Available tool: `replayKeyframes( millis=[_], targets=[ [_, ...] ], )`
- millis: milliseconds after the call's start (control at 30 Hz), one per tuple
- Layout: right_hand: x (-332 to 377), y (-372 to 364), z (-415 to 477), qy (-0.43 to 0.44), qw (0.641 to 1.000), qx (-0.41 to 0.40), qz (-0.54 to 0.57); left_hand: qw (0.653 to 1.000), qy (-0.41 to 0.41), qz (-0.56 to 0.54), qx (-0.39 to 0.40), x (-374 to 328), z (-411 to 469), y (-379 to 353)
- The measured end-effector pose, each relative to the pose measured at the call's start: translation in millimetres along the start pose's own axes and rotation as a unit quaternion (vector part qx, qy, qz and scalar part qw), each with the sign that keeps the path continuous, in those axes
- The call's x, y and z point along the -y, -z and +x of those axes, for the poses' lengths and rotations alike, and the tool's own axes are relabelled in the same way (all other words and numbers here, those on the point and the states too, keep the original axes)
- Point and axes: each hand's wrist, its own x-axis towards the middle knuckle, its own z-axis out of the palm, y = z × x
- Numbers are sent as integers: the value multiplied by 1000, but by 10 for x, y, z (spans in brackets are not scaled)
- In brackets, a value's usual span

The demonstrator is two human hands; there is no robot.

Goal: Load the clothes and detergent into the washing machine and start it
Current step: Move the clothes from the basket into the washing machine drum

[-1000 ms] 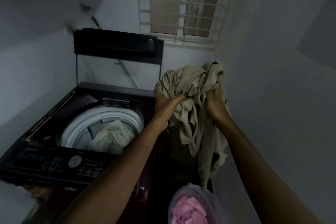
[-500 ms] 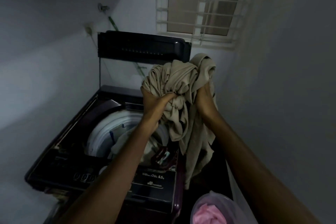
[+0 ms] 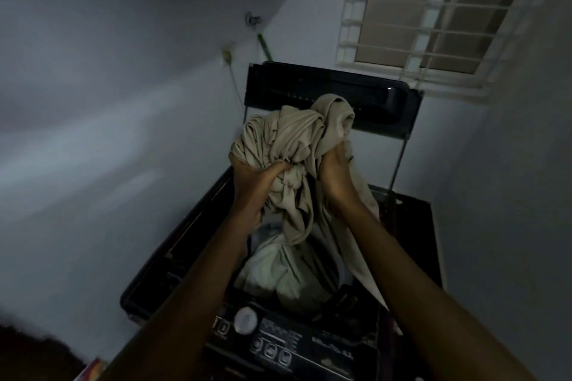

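Now washer (image 3: 173, 244) sits centred below, lid (image 3: 328, 96) up, pale garment (image 3: 272, 269) already inside. Bundle (image 3: 288, 139) has swung from beside machine to over its mouth, tail hanging in. Left hand (image 3: 257, 176) and right hand (image 3: 334, 170) both clench bundle. Likely next: lower, let go. Detergent unseen; start not yet done.

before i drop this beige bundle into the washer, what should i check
1. Lid raised: ok.
2. Left hand and right hand both grip the beige garment: ok.
3. Garment held above the washing machine opening: ok.
4. Trailing end inside the rim: not ok, it hangs towards the front right edge.
5. Room above the pale cloth already inside: cannot tell.
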Motion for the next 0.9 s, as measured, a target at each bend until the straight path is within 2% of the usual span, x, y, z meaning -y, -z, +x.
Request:
replayKeyframes(
  millis=[133, 300, 433, 500, 667, 733, 800, 900],
  targets=[
    [-155, -721, 240, -60, 995, -27, 77, 999, -22, 50, -3, -40, 528, 566],
    [-195, -1321, 304, -64, 995, -1, 81, 995, -28, 87, -45, -84, 920, 1092],
    [-288, -1290, 255, -45, 996, -29, 68, 991, -48, 120, -33, -8, 909, 1074],
    [-446, -1113, 143, -60, 996, -34, 57, 991, -28, 128, -25, 144, 817, 954],
    [-1191, -378, -161, -92, 990, -101, -16, 992, 53, 102, 60, 820, 518, 630],
    [-1290, -209, -355, -118, 982, -134, -53, 986, 91, 107, 92, 1056, 372, 538],
    [-1317, -91, -545, -141, 975, -145, -86, 973, 114, 131, 152, 1324, 287, 473],
    [-1303, -34, -689, -183, 961, -174, -115, 936, 194, 201, 216, 1854, 278, 403]
  ],
)
